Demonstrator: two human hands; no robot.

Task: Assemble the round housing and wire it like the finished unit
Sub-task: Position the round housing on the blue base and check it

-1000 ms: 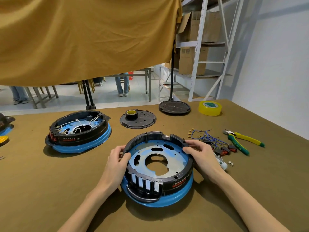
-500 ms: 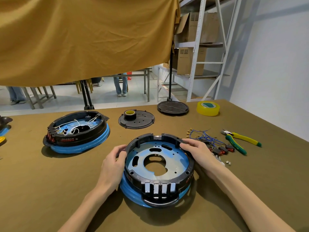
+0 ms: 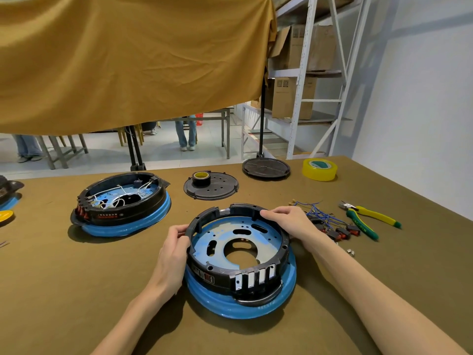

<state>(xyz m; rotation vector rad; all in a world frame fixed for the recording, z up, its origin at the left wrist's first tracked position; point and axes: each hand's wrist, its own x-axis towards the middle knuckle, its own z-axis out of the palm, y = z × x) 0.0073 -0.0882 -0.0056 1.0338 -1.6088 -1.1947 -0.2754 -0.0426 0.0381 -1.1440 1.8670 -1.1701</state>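
Observation:
The round housing [image 3: 240,254], a black ring on a blue rim with a blue perforated plate inside, lies on the table in front of me. Its slotted white-tabbed section faces front right. My left hand [image 3: 174,247] grips the ring's left edge, fingers curled over the rim. My right hand [image 3: 289,219] grips the far right edge. The finished unit [image 3: 122,203], same shape with white wires inside and red switches on its side, sits at the left. Loose blue wires [image 3: 317,213] and small black-and-red switches [image 3: 340,230] lie just right of my right hand.
Yellow-green pliers [image 3: 366,219] lie at the right. A black lid with a small tape roll [image 3: 211,187], another black disc [image 3: 266,169] and a yellow tape roll [image 3: 319,169] sit at the back. Small metal bits [image 3: 350,251] lie near my right forearm. A brown cloth hangs above.
Both hands have turned the housing counter-clockwise: the slotted white-tabbed section has swung from front left to front right. The hands keep their hold on the rim.

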